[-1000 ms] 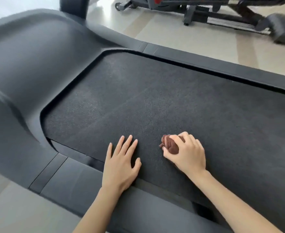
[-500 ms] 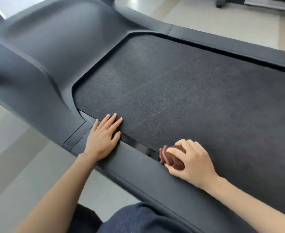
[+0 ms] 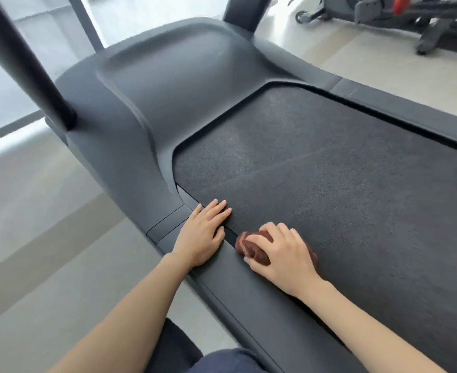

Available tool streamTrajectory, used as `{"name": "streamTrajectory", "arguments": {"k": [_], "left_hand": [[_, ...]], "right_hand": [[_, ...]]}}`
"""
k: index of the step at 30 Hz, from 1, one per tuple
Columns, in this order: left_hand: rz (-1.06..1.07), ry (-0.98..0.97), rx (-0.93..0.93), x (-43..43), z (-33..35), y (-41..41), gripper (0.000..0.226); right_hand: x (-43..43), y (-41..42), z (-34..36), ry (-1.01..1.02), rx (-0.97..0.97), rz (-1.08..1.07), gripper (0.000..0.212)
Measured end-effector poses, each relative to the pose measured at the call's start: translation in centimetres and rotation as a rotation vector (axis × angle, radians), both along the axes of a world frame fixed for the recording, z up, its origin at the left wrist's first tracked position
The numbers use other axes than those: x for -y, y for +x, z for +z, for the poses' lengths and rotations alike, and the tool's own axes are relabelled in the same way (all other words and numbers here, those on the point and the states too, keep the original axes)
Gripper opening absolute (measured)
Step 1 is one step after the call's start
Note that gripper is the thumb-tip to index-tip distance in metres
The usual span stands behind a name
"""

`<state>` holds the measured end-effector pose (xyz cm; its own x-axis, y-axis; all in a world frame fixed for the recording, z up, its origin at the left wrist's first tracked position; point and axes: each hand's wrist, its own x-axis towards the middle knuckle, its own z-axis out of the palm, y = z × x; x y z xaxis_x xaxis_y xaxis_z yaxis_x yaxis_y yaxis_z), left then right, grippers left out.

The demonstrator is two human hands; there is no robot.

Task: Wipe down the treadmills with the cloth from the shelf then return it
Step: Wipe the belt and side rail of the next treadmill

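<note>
Across the whole view lay the treadmill [image 3: 184, 84], its rough dark belt [image 3: 329, 170] framed by smooth side rails. On the near rail the left hand [image 3: 201, 232] rested flat and open, holding nothing. The right hand [image 3: 281, 254] was closed over the cloth [image 3: 251, 247], bunched at the belt edge. It looked soft and light, best gripped as a wad.

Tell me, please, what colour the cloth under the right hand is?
Dark reddish brown; the cloth shows best in the head view.
</note>
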<state>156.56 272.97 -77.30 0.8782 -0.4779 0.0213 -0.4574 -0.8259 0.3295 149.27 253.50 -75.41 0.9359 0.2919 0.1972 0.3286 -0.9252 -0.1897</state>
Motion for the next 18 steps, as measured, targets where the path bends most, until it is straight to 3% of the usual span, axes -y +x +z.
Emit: {"name": "streamTrajectory", "arguments": {"k": [4,8,18], "left_hand": [[0.066,0.102,0.112,-2.3,-0.1,1.4,0.048],[0.33,0.001,0.098,-4.8,-0.7,2.8,0.05],[0.484,-0.077,0.153,-4.6,-1.1,2.5,0.061]], "right_hand": [[4.3,-3.4,-0.2,-0.05,-0.068,0.023,0.056],[4.8,-4.0,-1.3,0.001,0.066,-0.002,0.045],[-4.7,7.4,-2.5,0.044,0.208,0.017,0.036]]}}
